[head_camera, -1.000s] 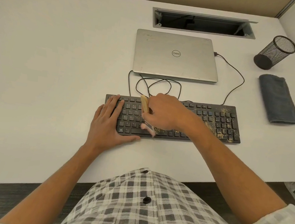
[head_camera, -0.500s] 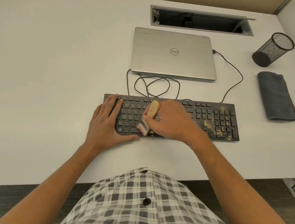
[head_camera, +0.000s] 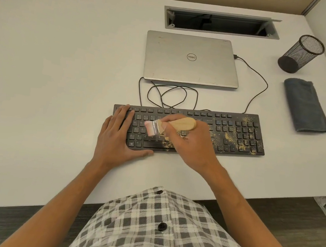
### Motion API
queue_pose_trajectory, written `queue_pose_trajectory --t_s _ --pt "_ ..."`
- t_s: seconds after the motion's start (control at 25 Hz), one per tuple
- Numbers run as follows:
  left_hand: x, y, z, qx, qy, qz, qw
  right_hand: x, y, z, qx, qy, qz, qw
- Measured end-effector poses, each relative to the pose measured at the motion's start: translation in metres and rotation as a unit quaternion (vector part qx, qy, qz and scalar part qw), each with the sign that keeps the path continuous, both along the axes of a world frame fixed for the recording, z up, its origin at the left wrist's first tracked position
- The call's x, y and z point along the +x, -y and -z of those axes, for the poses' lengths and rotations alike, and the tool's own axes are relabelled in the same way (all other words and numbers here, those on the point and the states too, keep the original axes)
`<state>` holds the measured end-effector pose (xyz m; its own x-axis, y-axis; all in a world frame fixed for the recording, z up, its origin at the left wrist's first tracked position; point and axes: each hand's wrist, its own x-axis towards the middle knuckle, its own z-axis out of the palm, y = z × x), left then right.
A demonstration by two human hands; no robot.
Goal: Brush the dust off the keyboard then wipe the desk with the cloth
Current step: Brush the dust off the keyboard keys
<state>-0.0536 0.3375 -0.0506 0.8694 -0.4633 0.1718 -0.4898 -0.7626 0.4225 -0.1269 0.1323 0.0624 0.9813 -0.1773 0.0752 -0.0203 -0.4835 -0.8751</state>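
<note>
A black keyboard (head_camera: 238, 132) lies on the white desk (head_camera: 51, 82), with yellowish dust scattered over its right half and a small patch near the space bar. My right hand (head_camera: 188, 142) grips a wooden-handled brush (head_camera: 182, 123) over the keyboard's middle, the pale bristles pointing left just above the letter keys. My left hand (head_camera: 116, 134) rests flat on the keyboard's left end, fingers straight, thumb along the front edge. A folded grey cloth (head_camera: 306, 106) lies at the desk's right side.
A closed silver laptop (head_camera: 191, 59) sits behind the keyboard, with black cables (head_camera: 171, 96) looped between them. A black mesh pen cup (head_camera: 300, 53) leans at the back right. A cable hatch (head_camera: 220, 23) is open at the back.
My right hand has turned the brush from upright to lying sideways, bristles swept left and up across the keys. A dust patch now shows by the space bar. My left hand has stayed put.
</note>
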Motion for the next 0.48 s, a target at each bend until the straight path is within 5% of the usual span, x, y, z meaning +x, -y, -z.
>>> queue_pose_trajectory --t_s 0.12,0.24,0.48 --pt "0.0 0.0 0.0 -0.003 0.002 0.003 1.0 -0.005 0.006 0.005 0.1 -0.023 0.039 0.994" --pt "0.001 0.0 -0.001 -0.002 0.001 0.001 1.0 -0.006 0.013 0.009 0.102 -0.019 0.074 0.992" --pt "0.001 0.0 -0.001 -0.003 0.001 0.004 1.0 -0.002 0.036 0.018 -0.039 0.025 0.197 0.979"
